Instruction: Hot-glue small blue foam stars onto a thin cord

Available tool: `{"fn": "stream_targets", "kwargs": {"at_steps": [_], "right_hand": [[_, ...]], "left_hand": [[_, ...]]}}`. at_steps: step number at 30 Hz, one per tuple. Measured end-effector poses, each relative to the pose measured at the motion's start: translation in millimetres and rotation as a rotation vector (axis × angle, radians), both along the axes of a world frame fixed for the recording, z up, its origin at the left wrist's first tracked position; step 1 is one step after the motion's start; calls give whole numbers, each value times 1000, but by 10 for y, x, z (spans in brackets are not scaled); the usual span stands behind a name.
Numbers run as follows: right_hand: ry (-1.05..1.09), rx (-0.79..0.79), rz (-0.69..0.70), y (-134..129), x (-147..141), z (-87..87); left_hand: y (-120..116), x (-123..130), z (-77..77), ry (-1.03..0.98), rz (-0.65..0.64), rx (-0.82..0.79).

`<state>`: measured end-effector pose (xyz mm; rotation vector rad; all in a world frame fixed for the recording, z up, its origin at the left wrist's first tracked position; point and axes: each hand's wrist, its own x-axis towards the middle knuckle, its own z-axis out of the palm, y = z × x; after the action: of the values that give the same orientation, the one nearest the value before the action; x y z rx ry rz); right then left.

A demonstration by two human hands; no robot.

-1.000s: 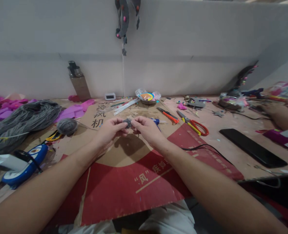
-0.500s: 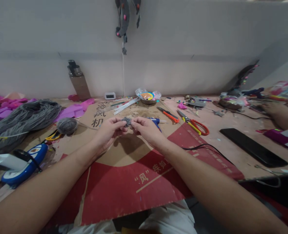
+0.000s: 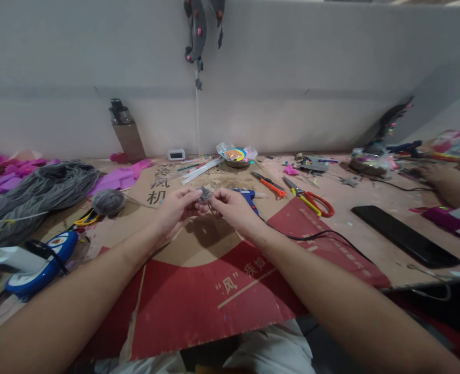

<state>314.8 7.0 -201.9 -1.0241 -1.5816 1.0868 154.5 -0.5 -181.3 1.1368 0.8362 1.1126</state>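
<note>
Above the cardboard, my left hand pinches a small grey yarn-wrapped piece between thumb and fingers. Its exact shape is partly covered by the fingertips. Fingers of my right hand close on the piece's right side, where a short bit of grey yarn seems to show. A grey yarn ball lies to the left, and a strand runs from it toward my left hand. Just behind my right hand is a blue glue gun, partly hidden, its black cord trailing right.
Red-and-brown cardboard covers the table before me. An orange cutter knife, red-and-yellow scissors and a black phone lie to the right. A grey yarn skein lies left. Another person's hand is at far right.
My right hand has shifted slightly on the grey piece, its fingers now more curled. The piece appears turned a little. More of the glue gun and its cord shows.
</note>
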Motion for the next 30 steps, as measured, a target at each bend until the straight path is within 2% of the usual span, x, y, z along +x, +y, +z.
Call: {"fn": "stream_targets", "kwargs": {"at_steps": [6, 11, 17, 22, 26, 28, 30], "right_hand": [[-132, 51, 38, 9, 1, -3], [-355, 174, 79, -69, 2, 63], [-526, 379, -48, -97, 66, 176], [-459, 434, -151, -68, 148, 233], [-387, 368, -258, 80, 263, 322], [-463, 294, -331, 220, 419, 419], [-650, 215, -425, 360, 673, 521]], "left_hand": [[36, -12, -63, 100, 62, 72], [105, -61, -96, 169, 131, 135], [207, -146, -126, 125, 251, 153], [284, -192, -184, 121, 310, 147], [315, -199, -215, 122, 346, 76], [325, -203, -211, 101, 354, 68], [333, -212, -199, 72, 348, 72]]}}
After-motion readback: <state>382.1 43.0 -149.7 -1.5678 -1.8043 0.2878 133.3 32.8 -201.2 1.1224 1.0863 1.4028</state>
